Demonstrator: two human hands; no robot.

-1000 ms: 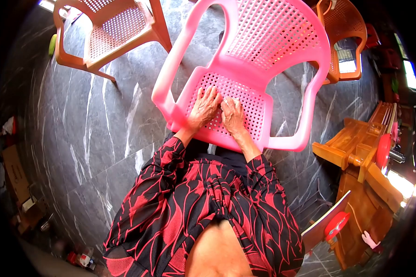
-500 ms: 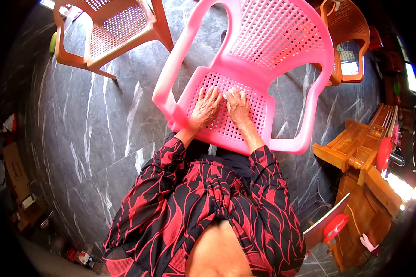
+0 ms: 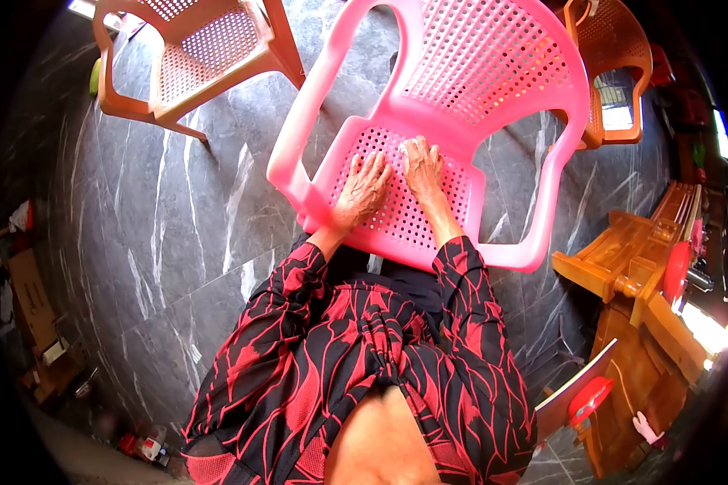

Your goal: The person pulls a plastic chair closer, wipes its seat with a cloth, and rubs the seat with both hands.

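Observation:
A pink plastic armchair (image 3: 392, 218) with a perforated seat and back stands in front of me. My left hand (image 3: 364, 187) lies on the left part of its seat, fingers spread and palm down, holding nothing visible. Further back on the seat, my right hand (image 3: 424, 166) presses down with its fingers bent and close together. A tiny whitish bit shows beside its fingertips; what it is stays hidden under the hand.
Brown plastic chairs stand at the upper left (image 3: 210, 61) and upper right (image 3: 615, 73). To the right is wooden furniture (image 3: 615, 259), with a red round item (image 3: 590, 398) near it. A cardboard box (image 3: 32, 299) sits far left on the grey marbled floor (image 3: 186, 218).
My right hand has slid away from me and slightly right across the seat, toward the backrest. My left hand stays at nearly the same spot.

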